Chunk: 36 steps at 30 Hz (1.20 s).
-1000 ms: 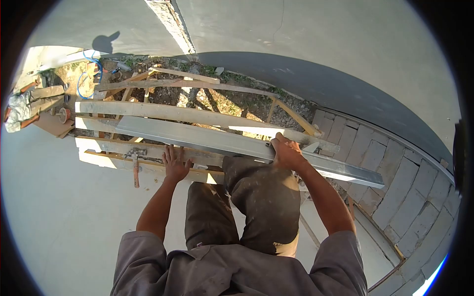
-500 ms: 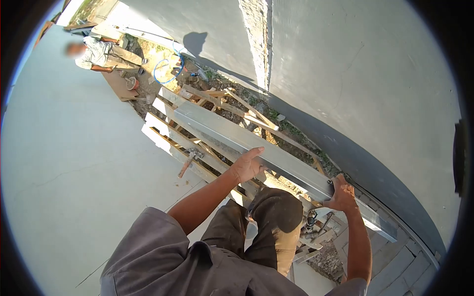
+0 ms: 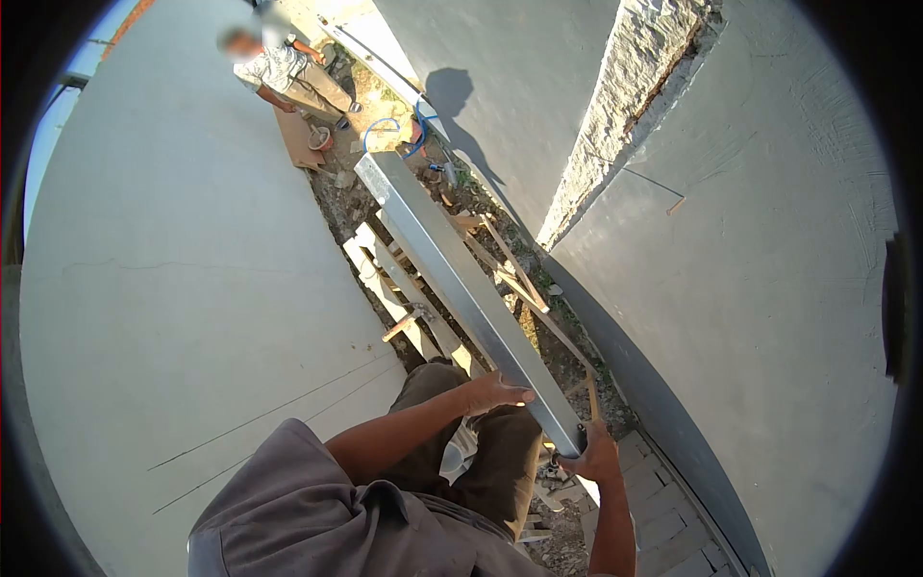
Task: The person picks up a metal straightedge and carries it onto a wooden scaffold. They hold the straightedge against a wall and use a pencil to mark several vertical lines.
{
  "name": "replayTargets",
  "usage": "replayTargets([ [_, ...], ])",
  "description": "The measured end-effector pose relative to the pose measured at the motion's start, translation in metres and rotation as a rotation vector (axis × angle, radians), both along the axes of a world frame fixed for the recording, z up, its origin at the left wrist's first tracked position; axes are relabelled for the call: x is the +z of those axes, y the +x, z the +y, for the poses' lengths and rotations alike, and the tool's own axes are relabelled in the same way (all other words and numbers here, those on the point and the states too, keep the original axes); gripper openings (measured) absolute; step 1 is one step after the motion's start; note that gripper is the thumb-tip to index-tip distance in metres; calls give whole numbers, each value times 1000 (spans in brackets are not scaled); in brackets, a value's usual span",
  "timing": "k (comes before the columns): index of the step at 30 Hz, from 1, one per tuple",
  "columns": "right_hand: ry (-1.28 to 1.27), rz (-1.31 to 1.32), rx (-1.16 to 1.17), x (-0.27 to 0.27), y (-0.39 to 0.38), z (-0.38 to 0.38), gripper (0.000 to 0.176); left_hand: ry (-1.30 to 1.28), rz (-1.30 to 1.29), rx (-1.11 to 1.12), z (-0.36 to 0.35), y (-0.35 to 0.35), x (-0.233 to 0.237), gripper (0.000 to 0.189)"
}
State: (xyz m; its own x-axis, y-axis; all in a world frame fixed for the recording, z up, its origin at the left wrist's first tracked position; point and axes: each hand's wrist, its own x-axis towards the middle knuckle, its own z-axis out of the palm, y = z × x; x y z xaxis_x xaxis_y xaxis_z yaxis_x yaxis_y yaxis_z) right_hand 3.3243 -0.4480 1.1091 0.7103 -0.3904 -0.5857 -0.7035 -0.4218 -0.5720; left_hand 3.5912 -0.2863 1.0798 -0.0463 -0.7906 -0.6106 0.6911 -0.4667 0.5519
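A long metal beam (image 3: 452, 279) with a shiny grey surface slants from the upper middle down to my hands. My left hand (image 3: 495, 392) grips the beam's near part from its left side, thumb on the metal. At the beam's near end, my right hand (image 3: 596, 454) is closed round the edge, with a small dark item by its fingers. The undersides of both hands are hidden. Below and left of the beam, a hammer (image 3: 404, 324) lies on the wooden planks (image 3: 385, 288).
A person (image 3: 293, 72) stands at the upper left near a bucket (image 3: 320, 138) and a blue hose (image 3: 420, 135). Plastered walls rise on both sides, the right one with a rough channel (image 3: 615, 111). Loose timber (image 3: 519, 274) lies over rubble right of the beam.
The beam has swung steeper, its far end lifted off the planks towards the hose. Both hands moved with it, the right one now at its near end. The view has turned right.
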Motion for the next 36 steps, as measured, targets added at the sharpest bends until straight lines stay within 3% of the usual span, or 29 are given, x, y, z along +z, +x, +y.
replayTargets([
  [5,92,5,13,72,59,19,79,-133,-127,-248,13,-12,50,87],
  [9,-90,-82,37,135,117,23,74,-329,-269,-504,11,12,69,95],
  [10,-69,-83,21,160,139,19,67,-219,-211,-536,6,31,107,97],
  [15,-23,-300,-84,263,222,7,59,-464,-178,-468,-4,48,144,102],
  [16,6,-319,-128,279,233,7,60,-453,-354,-515,-8,54,163,100],
  [18,-3,-331,-111,288,242,-1,59,-396,-348,-447,-15,51,174,103],
  [19,-33,-324,-56,286,243,-5,57,-348,-331,-439,-22,72,213,105],
  [22,111,-401,-230,317,265,-6,59,-610,-426,-34,-35,82,242,109],
  [24,130,-332,-277,338,272,-7,66,-598,-442,4,-37,89,254,106],
  [27,169,-594,-273,336,265,-23,77,-578,-423,165,-48,95,267,105],
  [29,24,-685,-321,345,263,-27,92,-527,-476,234,-58,116,276,105],
  [31,-81,-582,-443,351,245,-28,84,-442,-571,287,-66,131,286,104],
  [32,-122,-575,-538,349,238,-22,72,-678,-1161,409,-78,134,255,88],
  [36,-33,-439,-735,320,178,-13,57,-560,-1040,513,-94,168,293,80],
])
